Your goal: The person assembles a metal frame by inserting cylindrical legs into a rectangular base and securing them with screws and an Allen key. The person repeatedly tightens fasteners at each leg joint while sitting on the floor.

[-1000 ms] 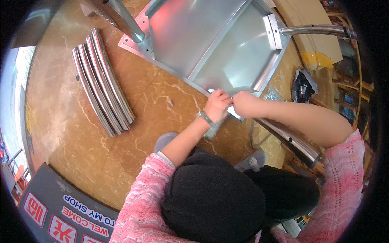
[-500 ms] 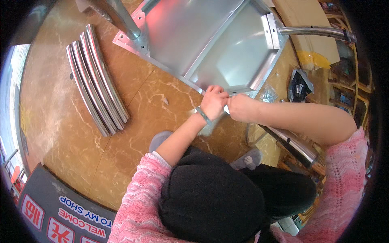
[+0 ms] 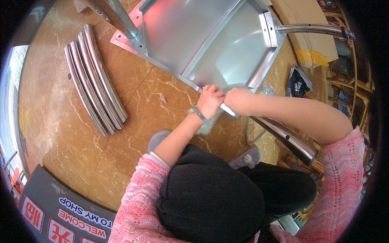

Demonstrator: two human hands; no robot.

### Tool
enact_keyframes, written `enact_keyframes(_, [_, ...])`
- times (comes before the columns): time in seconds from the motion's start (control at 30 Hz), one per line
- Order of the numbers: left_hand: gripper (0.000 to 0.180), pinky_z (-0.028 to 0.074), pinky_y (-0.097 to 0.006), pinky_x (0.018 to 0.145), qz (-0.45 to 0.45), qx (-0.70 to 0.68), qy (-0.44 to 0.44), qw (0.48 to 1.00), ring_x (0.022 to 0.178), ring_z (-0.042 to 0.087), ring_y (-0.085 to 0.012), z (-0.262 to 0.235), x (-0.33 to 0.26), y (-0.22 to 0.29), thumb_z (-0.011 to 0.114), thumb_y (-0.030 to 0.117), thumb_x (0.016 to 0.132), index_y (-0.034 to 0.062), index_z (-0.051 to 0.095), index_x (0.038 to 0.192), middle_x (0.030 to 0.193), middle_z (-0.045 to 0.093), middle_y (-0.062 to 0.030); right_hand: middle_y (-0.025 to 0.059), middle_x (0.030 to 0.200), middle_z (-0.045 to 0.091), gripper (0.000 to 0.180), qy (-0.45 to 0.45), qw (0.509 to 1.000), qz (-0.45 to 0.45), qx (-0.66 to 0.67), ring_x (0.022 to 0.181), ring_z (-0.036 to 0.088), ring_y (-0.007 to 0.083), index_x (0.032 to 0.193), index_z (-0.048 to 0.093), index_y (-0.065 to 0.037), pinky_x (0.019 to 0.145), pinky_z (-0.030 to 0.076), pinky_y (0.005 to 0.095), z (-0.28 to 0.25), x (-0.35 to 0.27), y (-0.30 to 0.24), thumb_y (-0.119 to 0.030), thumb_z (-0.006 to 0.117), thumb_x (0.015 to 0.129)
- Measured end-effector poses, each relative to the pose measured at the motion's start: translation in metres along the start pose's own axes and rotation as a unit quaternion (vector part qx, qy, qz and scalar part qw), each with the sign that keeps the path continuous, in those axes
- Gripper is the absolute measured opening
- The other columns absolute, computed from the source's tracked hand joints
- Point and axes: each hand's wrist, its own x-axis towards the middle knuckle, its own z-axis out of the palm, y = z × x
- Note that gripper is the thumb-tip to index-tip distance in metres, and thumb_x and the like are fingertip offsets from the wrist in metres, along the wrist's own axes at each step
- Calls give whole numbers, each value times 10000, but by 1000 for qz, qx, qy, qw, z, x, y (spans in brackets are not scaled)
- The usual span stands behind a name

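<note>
My left hand [image 3: 211,102] is closed at the near corner of a shiny metal tabletop [image 3: 227,52], its fingers curled over the rim. Right beside it, my right hand [image 3: 238,101] is bent into a fist-like grip at the same corner. What the fingers pinch is hidden behind the knuckles. A chrome tube leg [image 3: 289,139] runs from under my right forearm toward the lower right. Two more legs rise from other corners: a chrome leg [image 3: 115,18] at the upper left and a chrome leg [image 3: 316,29] at the upper right.
Several curved chrome tubes [image 3: 95,81] lie side by side on the brown marbled floor [image 3: 137,109] at left. A torn bag with dark hardware [image 3: 298,86] and flattened cardboard [image 3: 306,24] are on the right, before shelving [image 3: 344,87]. A dark doormat [image 3: 60,202] lies lower left.
Both hands stay at the corner, the right one shifting slightly up and left. More of the metal edge and the near leg shows below my right forearm.
</note>
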Motion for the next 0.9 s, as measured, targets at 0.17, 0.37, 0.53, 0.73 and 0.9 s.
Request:
enact_keyframes(0.17, [131,398,-333,748,-8,-37,20,999,825,501,-213,3,-2,-1,544,100,622,85,636,714,741,572,-4,196,775,630,114,12,994,49,97,766,628,313,736,643,6,684,513,385,3,2,6,-17,535,705])
enact_keyframes(0.37, [217,418,-350,751,-30,-95,-20,995,826,510,-251,-5,0,3,592,70,669,68,633,882,833,578,-59,209,743,615,123,48,986,85,132,717,620,312,732,632,20,670,511,387,17,10,12,-30,521,715])
enact_keyframes(0.53, [427,423,-386,850,-186,-114,159,963,973,524,-309,-66,-2,-4,703,97,684,43,569,1085,1010,566,-133,206,711,599,162,48,986,80,137,667,607,283,770,638,6,628,510,366,4,-8,46,-80,500,766])
enact_keyframes(0.73, [919,289,-393,1033,-156,-35,484,860,1225,358,-254,-239,33,-101,810,163,586,30,274,1321,1314,371,-120,87,736,598,206,373,616,270,639,687,597,176,862,609,8,622,496,332,58,-107,97,-141,470,894])
enact_keyframes(0.9, [809,409,-373,896,-89,-341,105,930,1050,490,-255,-329,99,-128,771,419,633,3,409,1225,1125,496,-124,63,901,565,168,579,2,88,811,866,542,164,939,539,-22,825,437,297,162,-115,1,-176,555,875])
